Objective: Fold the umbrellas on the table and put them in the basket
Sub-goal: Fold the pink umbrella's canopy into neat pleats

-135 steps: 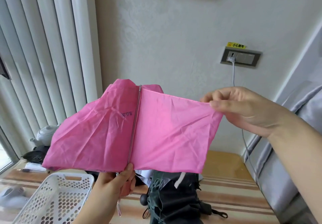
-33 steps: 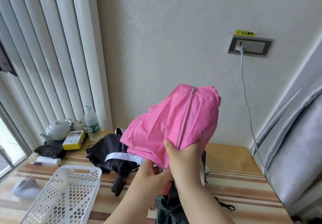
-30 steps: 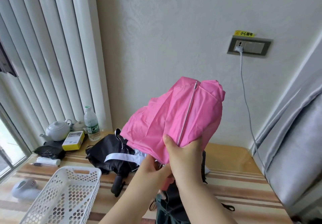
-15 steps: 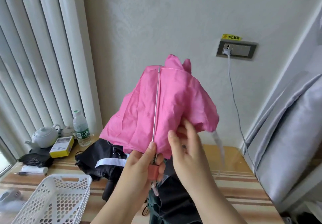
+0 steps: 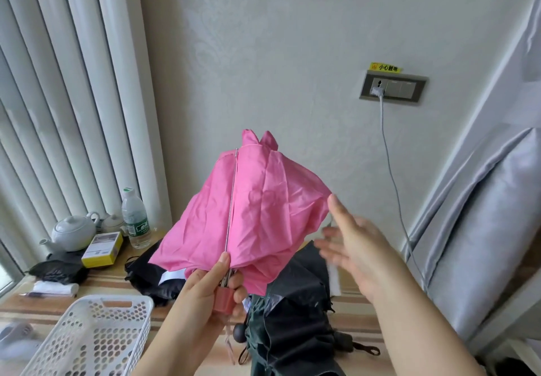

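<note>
A pink umbrella stands upright above the table with its canopy collapsed and loose and one metal rib showing. My left hand grips its pink handle from below. My right hand is beside the canopy's right edge, fingers spread and blurred, holding nothing. A dark green umbrella lies on the table under my hands, and a black umbrella with a white strip lies behind it. The white perforated basket sits at the lower left.
A white teapot, a yellow box, a water bottle and a dark pouch crowd the table's back left. A grey cable hangs from the wall socket. Grey curtain fabric borders the right.
My right hand has let go of the pink canopy's lower edge and swung out to the right with its fingers spread. The left hand keeps its hold on the handle.
</note>
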`<state>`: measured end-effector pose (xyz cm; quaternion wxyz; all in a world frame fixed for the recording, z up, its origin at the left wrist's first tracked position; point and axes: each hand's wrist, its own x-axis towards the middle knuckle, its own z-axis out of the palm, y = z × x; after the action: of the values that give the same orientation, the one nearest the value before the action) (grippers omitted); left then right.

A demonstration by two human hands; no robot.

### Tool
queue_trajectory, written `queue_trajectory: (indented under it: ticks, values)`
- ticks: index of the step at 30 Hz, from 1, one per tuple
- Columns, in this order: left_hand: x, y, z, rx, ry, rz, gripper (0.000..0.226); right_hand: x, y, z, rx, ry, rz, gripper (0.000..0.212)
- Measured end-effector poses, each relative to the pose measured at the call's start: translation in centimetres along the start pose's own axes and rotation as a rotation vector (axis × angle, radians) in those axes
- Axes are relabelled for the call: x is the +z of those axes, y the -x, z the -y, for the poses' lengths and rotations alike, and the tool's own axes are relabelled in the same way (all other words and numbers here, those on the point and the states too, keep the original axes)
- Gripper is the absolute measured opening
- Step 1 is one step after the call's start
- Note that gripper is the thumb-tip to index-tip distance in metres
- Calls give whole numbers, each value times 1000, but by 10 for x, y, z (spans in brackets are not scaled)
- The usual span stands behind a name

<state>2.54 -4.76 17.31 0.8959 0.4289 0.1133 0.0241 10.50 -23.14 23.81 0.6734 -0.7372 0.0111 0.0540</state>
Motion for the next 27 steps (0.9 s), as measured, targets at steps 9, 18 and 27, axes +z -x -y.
queue_trajectory:
  ticks: [9, 18, 27]
  values:
    - [-17, 11, -5, 19, -52, -9, 21, 1, -20, -2, -157, -184, 257, 79]
    - [-34, 12, -7, 37, -127, -12, 20, -18, -29, 17, -133, 275, 676, 21]
    - [-43, 2, 7, 120, -319, -90, 29, -5, -3, 46, -191, 184, 667, 35]
